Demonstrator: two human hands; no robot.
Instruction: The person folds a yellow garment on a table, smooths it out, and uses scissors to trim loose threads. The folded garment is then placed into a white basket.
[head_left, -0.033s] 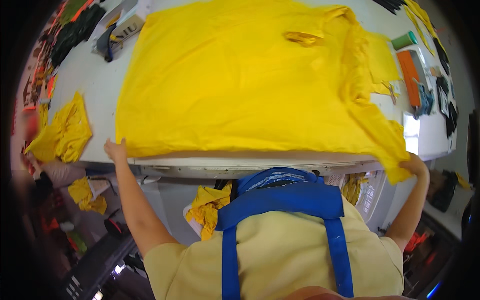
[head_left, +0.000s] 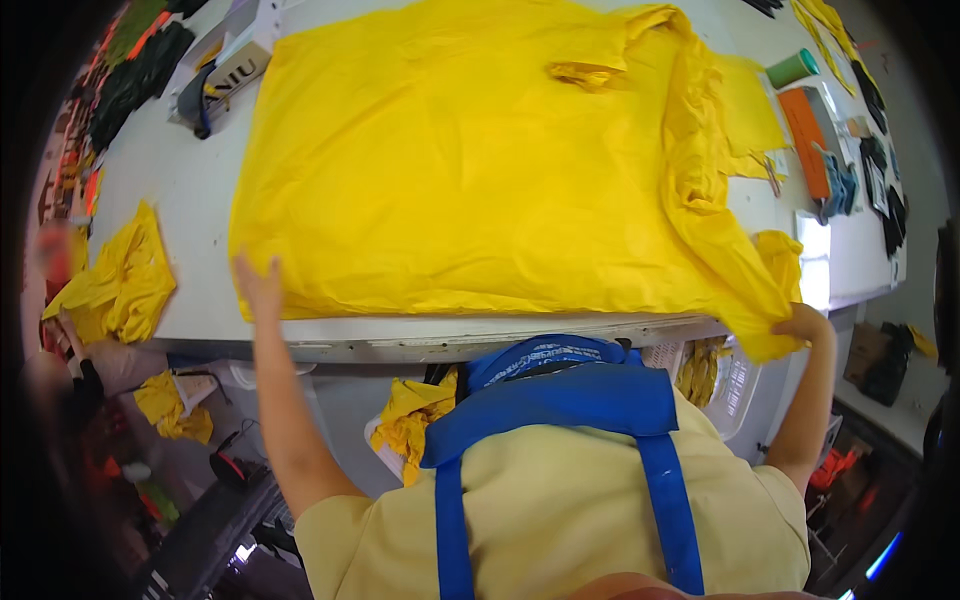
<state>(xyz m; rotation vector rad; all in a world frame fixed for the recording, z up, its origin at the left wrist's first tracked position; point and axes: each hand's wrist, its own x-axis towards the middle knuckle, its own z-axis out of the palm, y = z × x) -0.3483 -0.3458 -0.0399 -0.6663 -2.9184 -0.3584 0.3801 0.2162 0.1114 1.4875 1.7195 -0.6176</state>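
A large sheet of thin yellow fabric (head_left: 460, 190) is spread over the white table (head_left: 200, 120), its front edge close to the table's near edge. Along its right side the fabric bunches into a long rumpled fold that trails toward me. My left hand (head_left: 262, 288) rests at the front left corner of the fabric with its fingers apart, slightly blurred. At the front right, my right hand (head_left: 806, 325) is closed on the hanging end of the rumpled fold. A small puckered opening shows in the upper right part of the fabric.
To the left lies a crumpled yellow cloth (head_left: 135, 275), with another person's hand (head_left: 72, 335) by it. A white box (head_left: 235, 65) stands back left. On the right are a green roll (head_left: 792, 68), an orange box (head_left: 805, 140) and scissors (head_left: 772, 180). Yellow fabric (head_left: 415, 410) hangs below the table.
My left hand has moved inward from outside the left corner onto the fabric, its fingers spreading. My right hand, still gripping the fold's end, has shifted slightly left. The view has shifted a little.
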